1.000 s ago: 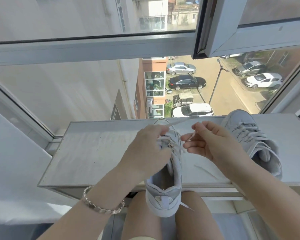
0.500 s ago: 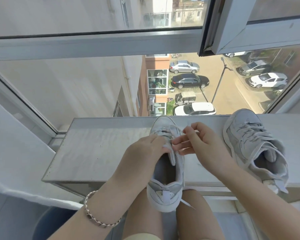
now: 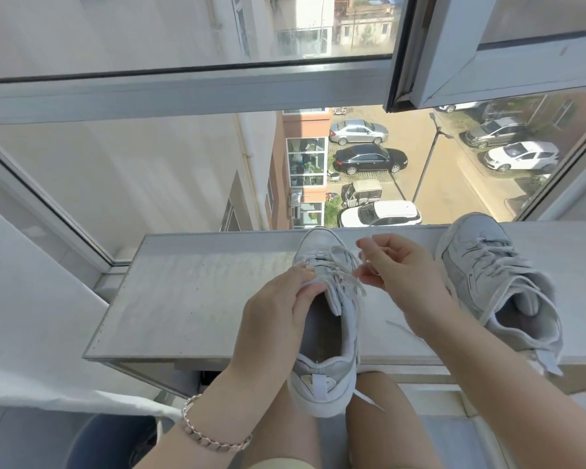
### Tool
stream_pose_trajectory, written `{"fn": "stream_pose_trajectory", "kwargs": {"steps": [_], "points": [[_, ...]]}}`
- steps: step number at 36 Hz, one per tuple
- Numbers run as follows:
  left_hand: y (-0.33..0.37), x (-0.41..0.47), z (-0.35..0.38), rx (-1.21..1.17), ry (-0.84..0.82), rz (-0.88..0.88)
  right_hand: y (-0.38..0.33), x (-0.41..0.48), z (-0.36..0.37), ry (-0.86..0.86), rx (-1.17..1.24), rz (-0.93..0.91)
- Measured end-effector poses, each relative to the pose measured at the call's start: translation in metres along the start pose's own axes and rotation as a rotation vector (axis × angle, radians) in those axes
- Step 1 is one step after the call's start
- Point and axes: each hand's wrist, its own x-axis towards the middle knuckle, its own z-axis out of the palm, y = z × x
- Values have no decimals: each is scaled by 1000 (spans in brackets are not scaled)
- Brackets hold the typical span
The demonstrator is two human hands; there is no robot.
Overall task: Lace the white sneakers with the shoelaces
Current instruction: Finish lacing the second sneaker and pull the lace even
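A white sneaker (image 3: 332, 336) lies toe-away on the windowsill (image 3: 197, 299), its heel hanging over the front edge above my knees. My left hand (image 3: 278, 309) grips its left upper edge by the tongue. My right hand (image 3: 400, 275) sits just right of the eyelets, its curled fingers pinching the white shoelace (image 3: 347, 275) that crosses the upper eyelets. A loose lace end (image 3: 400, 328) trails on the sill under my right wrist. The second white sneaker (image 3: 494, 282), laced, rests on the sill to the right.
Behind the sill is a large window, with an open sash (image 3: 487, 59) at the upper right and a long drop to parked cars (image 3: 369, 159) below. A white curtain (image 3: 31, 316) hangs at the left. A dark round bin (image 3: 105, 441) stands at the lower left.
The view shifted, so the sill sits lower in frame. My right hand drew back to the right from the eyelets, pulling the lace out. My left hand stays on the sneaker's left side.
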Motion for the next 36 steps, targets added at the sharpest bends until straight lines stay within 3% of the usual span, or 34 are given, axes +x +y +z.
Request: {"fn": "stream_pose_trajectory", "kwargs": {"steps": [6, 11, 17, 26, 36], "points": [[0, 1, 1, -16, 7, 11, -1, 0, 1, -79, 189, 77], [0, -1, 1, -31, 20, 12, 1, 4, 2, -36, 17, -17], [1, -1, 4, -69, 37, -36, 1, 5, 10, -17, 191, 33], [0, -2, 4, -104, 76, -57, 8, 4, 7, 52, -44, -55], [2, -2, 7, -120, 75, -62, 10, 2, 11, 65, -37, -36]]}}
